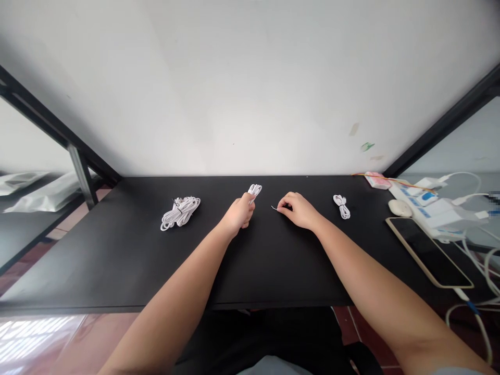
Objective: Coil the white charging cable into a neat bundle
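My left hand is closed around a folded white cable, whose loops stick up past the thumb. To its right, my right hand pinches a short, thin white twist tie just above the black desk; one end pokes out to the left of the fingertips. On the left of the desk lies a larger heap of white cables bound with dark ties. A single small coiled white cable, tied at its middle, lies right of my right hand.
At the right edge of the black desk are a phone on a charging lead, a white earbud case, and a power strip crowded with chargers. A pink and white block sits by the wall. Metal posts frame both sides.
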Available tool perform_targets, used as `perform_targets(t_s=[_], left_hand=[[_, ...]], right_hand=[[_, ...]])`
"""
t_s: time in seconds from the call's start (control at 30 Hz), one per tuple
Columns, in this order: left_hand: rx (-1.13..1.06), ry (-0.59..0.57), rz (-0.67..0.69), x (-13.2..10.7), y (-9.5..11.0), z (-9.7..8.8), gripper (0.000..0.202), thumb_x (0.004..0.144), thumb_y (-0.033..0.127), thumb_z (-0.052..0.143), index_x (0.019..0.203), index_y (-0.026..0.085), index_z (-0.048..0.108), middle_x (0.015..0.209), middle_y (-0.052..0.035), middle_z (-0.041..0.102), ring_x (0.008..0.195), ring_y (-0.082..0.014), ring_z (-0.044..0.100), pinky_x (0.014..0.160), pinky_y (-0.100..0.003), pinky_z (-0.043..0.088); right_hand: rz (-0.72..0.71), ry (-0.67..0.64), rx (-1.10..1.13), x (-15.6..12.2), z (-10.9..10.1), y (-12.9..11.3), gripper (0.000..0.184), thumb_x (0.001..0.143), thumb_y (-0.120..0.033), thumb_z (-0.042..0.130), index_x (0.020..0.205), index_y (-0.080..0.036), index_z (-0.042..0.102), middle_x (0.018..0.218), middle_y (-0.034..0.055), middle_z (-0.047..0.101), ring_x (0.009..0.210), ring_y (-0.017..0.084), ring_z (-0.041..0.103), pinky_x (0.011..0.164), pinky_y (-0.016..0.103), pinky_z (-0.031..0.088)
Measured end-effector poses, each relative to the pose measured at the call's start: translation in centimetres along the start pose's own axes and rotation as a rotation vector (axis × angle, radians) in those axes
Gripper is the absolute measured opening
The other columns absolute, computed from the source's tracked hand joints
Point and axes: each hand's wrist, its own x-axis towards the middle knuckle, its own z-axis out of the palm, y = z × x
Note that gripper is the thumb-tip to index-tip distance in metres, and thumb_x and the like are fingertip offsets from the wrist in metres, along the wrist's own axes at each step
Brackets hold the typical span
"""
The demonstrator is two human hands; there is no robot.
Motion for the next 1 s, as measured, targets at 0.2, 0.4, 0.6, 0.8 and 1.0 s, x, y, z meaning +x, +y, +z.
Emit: perform_targets(t_s=[0.2, 0.4, 0.6, 0.8, 1.0], left_hand=[[-0.088, -0.031, -0.066, -0.2, 0.0, 0.5, 0.029, 0.088, 0.033, 0.045, 0.066, 0.023, 0.031, 0.051, 0.0083, 0.022, 0.040, -0.0060, 0.014, 0.040, -0.022, 0.008], [-0.023, 0.002, -0.037, 0.4, -0.6, 0.4, 0.031, 0.088, 0.033, 0.050, 0.067, 0.023, 0.031, 0.052, 0.0090, 0.022, 0.039, -0.0054, 0.016, 0.038, -0.021, 0.010], [0.081, 0.026, 0.015, 0.8, -1.3, 0.1, 0.030, 0.088, 0.036, 0.052, 0.068, 0.023, 0.034, 0.053, 0.0071, 0.029, 0.041, -0.0072, 0.022, 0.038, -0.022, 0.016], [0.284, 0.087, 0.140, 0.9, -1.7, -0.2, 0.036, 0.090, 0.046, 0.049, 0.066, 0.022, 0.037, 0.055, 0.0038, 0.038, 0.048, -0.0105, 0.033, 0.045, -0.025, 0.025], [0.510, 0.057, 0.239, 0.2, -1.1, 0.1, 0.039, 0.094, 0.049, 0.044, 0.066, 0.021, 0.040, 0.060, 0.0019, 0.044, 0.057, -0.0136, 0.042, 0.054, -0.027, 0.030]], right_hand=[[-0.030, -0.023, -0.038, -0.2, 0.2, -0.5, 0.010, 0.093, -0.025, 0.061, 0.086, -0.021, 0.067, 0.098, 0.0067, 0.063, 0.100, 0.024, 0.058, 0.091, 0.038, 0.047], [0.024, -0.054, -0.024, -0.2, 0.1, -1.2, 0.009, 0.092, -0.029, 0.065, 0.088, -0.022, 0.070, 0.092, 0.0049, 0.062, 0.086, 0.020, 0.060, 0.080, 0.033, 0.047], [-0.018, -0.062, -0.066, -0.2, 0.6, -1.8, 0.012, 0.097, -0.024, 0.056, 0.088, -0.021, 0.064, 0.093, 0.0067, 0.061, 0.094, 0.023, 0.058, 0.085, 0.036, 0.046], [-0.140, 0.140, 0.212, -0.5, 0.5, -3.0, 0.014, 0.100, -0.027, 0.048, 0.089, -0.022, 0.055, 0.104, 0.0074, 0.062, 0.098, 0.021, 0.057, 0.090, 0.037, 0.047], [-0.176, 0.215, 0.393, -1.2, 0.0, -5.3, 0.019, 0.101, -0.038, 0.048, 0.092, -0.023, 0.055, 0.090, 0.0040, 0.062, 0.081, 0.019, 0.058, 0.078, 0.034, 0.048]])
